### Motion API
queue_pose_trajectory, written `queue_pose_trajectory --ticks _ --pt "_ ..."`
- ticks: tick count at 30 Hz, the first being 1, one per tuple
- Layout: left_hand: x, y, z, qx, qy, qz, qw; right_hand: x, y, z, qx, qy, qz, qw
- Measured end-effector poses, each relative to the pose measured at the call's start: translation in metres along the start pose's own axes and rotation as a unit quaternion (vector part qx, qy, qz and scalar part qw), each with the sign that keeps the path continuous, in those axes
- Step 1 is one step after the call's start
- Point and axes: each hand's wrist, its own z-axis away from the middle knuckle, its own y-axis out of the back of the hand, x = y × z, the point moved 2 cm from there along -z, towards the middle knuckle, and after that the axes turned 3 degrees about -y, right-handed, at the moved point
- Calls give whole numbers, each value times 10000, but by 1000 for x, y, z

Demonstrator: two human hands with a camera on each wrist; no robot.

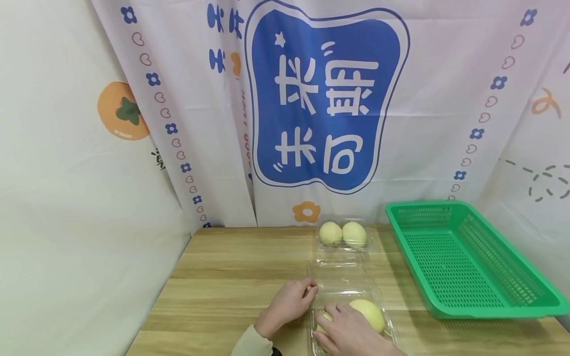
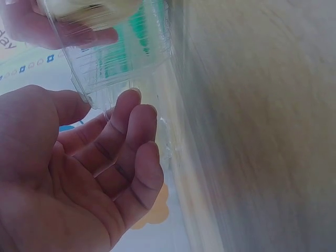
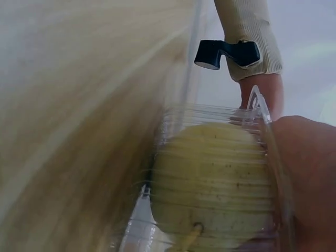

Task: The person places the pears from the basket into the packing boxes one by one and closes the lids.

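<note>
A clear plastic clamshell box [image 1: 378, 309] with pale yellow fruit [image 1: 367, 312] lies at the table's front edge. My right hand [image 1: 349, 330] lies over its left part, fingers curved round the box and covering one fruit. In the right wrist view the palm [image 3: 307, 173] presses the box wall [image 3: 265, 113] against a yellow fruit [image 3: 215, 181]. My left hand [image 1: 289, 302] sits just left of the box; its loosely curled fingertips [image 2: 131, 100] touch a corner of the clear plastic [image 2: 113, 68], and the thumb stands apart from them. A clear flat plastic piece [image 1: 338, 274] lies just behind the box.
A second clear box [image 1: 343, 247] with two yellow fruits stands at the back of the wooden table [image 1: 231, 277]. A green perforated basket [image 1: 472, 301] fills the right side. A printed cloth backdrop [image 1: 325, 99] hangs behind and beside the table.
</note>
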Motion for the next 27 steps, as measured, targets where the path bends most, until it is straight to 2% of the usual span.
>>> queue_pose_trajectory --ticks 5,9,13,18,24,27 --pt "-1 1 0 -68 23 42 10000 11 13 -1 -20 -67 -586 9983" --pt "-2 -1 0 -87 61 100 9999 28 26 -2 21 -435 -1071 9933" --pt "-2 -1 -1 -85 54 138 9999 48 35 2 168 -885 -1210 9886" --pt "-3 -1 -1 -109 116 301 9994 67 39 6 351 -1213 -1328 9831" --pt "-2 3 0 -169 146 368 9991 80 37 12 481 -1728 -1459 9729" --pt "-3 5 -1 -147 257 476 9984 87 33 14 740 -1925 -1349 9692"
